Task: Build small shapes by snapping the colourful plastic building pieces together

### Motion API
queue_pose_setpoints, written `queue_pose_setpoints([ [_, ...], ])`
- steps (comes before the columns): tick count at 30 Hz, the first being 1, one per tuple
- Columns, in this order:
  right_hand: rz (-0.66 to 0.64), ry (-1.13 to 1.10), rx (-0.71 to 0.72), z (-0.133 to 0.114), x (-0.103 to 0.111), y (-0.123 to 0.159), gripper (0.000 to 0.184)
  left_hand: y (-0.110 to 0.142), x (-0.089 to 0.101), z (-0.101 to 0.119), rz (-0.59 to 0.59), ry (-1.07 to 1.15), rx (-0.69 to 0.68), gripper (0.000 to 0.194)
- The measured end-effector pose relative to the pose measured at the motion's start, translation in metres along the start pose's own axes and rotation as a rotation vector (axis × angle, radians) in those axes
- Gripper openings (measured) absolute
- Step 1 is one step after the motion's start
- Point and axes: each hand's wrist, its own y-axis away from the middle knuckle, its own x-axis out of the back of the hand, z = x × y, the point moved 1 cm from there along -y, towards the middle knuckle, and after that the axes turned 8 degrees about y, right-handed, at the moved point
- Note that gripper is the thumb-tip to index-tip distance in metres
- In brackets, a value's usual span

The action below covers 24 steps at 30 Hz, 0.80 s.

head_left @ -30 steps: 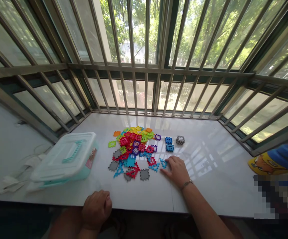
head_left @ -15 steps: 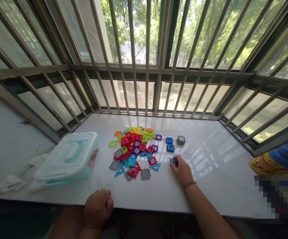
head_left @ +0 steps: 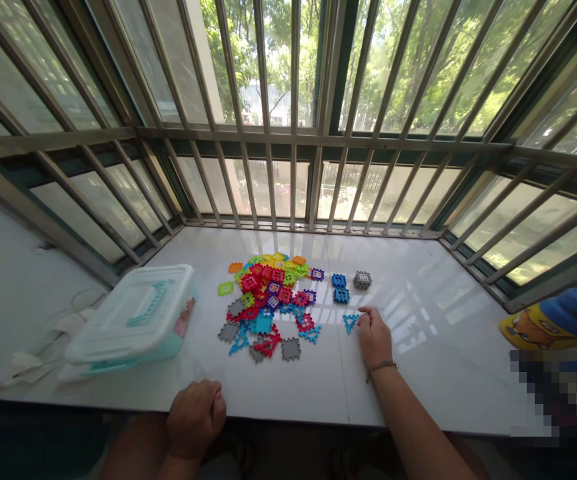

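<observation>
A light-blue triangular building tile (head_left: 350,323) lies flat on the white tabletop. My right hand (head_left: 374,337) is just to its right, index finger stretched out by the tile's edge, the other fingers bent and nothing held. Beyond it are small stacks of blue square tiles (head_left: 340,295) and a grey stack (head_left: 362,280). To the left spreads a heap of coloured interlocking tiles (head_left: 268,287), with a grey square tile (head_left: 291,349) at its near edge. My left hand (head_left: 196,413) rests in a loose fist at the table's front edge, with nothing seen in it.
A clear box with a white lid and turquoise handle (head_left: 133,317) stands at the left, beside cables and white paper (head_left: 21,367). At the right is a yellow and blue container (head_left: 543,323). Barred windows (head_left: 313,140) enclose the table's far side.
The blue triangular tile has gone from my right hand's fingers to lying on the table. My right hand has drawn slightly right, off it. My left hand stays in place.
</observation>
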Motion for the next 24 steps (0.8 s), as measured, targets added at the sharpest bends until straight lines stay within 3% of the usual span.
queue_pose_setpoints([
  [3,0.058,0.076,0.087,0.002,-0.004,-0.002,0.028,0.001,-0.001,-0.001,0.014,0.001,-0.011,0.015],
  [7,-0.03,0.272,0.252,-0.005,-0.014,0.001,0.027,0.001,0.0,-0.001,0.012,0.01,-0.005,0.015],
  [24,-0.081,0.32,0.224,-0.011,-0.013,0.001,0.018,-0.004,0.003,0.001,0.012,0.014,-0.022,0.014],
])
